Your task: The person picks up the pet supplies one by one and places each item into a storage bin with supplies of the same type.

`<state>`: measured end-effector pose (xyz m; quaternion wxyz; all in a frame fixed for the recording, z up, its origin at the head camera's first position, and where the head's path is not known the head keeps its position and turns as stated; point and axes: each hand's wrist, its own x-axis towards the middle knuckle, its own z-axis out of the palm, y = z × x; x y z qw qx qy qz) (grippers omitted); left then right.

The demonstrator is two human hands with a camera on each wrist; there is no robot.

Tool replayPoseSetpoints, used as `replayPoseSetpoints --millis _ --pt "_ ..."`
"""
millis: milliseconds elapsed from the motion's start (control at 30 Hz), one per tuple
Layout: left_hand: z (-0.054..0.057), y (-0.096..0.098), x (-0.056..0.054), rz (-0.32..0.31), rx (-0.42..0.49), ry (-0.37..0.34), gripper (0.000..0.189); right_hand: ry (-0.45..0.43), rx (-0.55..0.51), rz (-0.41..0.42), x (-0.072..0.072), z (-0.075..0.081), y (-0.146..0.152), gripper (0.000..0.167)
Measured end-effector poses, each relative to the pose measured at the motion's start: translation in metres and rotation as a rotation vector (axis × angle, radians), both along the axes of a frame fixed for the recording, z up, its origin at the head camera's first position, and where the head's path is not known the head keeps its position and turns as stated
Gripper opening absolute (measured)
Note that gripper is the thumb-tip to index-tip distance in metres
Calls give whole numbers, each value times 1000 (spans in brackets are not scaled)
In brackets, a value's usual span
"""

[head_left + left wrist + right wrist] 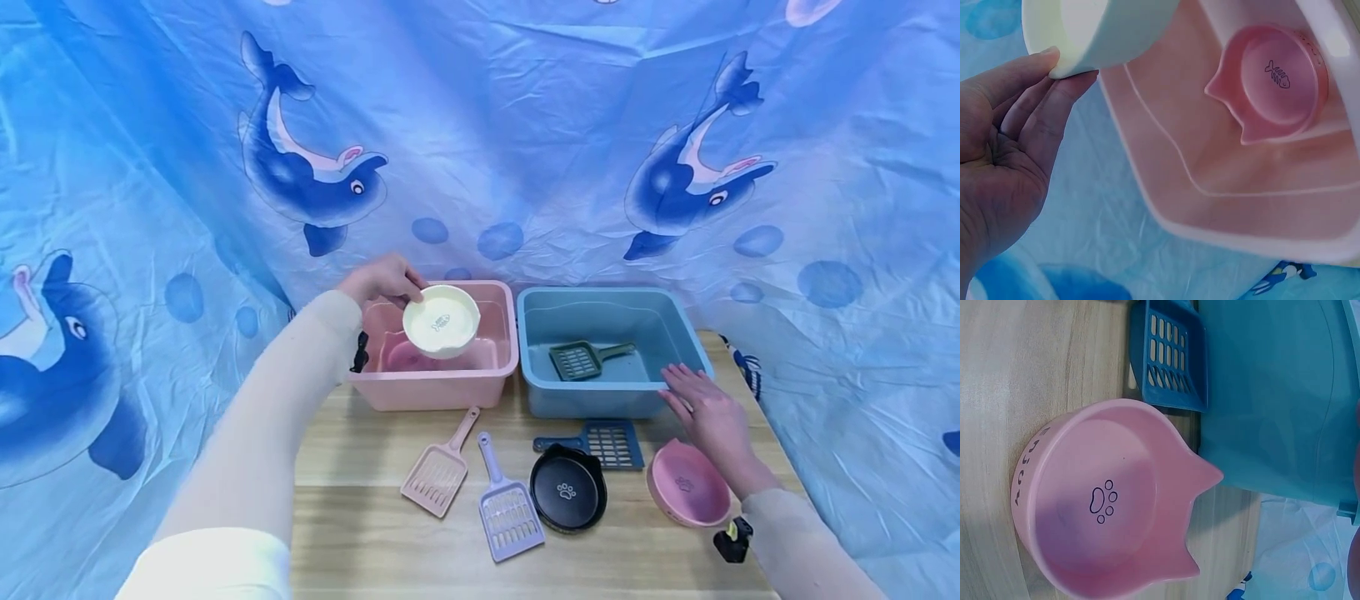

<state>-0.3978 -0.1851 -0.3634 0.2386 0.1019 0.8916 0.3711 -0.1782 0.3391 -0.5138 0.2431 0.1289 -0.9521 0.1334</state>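
My left hand (386, 279) pinches the rim of a pale cream bowl (441, 321) with a fishbone print, holding it over the pink litter box (432, 377). Inside that box lies a pink cat-eared bowl (1279, 84), also marked with a fishbone. My right hand (705, 408) rests with extended fingers at the front right rim of the blue litter box (600, 404). In the blue box sits a dark green litter scoop (577, 361). Below my right hand, a second pink cat-eared bowl (1097, 500) with a paw print stands on the table.
In front of the boxes on the wooden table (360, 533) lie a pink scoop (437, 477), a lilac scoop (510, 517) and a dark blue scoop (611, 444). A black cat-eared bowl (567, 492) stands among them. Blue dolphin-print cloth (480, 167) hangs behind the table.
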Motion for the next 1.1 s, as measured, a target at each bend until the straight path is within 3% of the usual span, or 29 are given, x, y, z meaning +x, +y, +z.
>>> replayPoseSetpoints --millis 167,500,833,1100 --pt "-20 8 -12 -4 -11 -31 39 -12 -2 2 -1 2 0 52" --pt "-53 25 -34 -86 -34 -93 39 -37 2 -14 -4 6 2 50" --pt "-73 35 -47 -110 -49 -75 37 34 9 19 -9 -1 7 47" --pt "-82 47 -50 -163 -79 -30 35 17 10 6 -9 3 6 47"
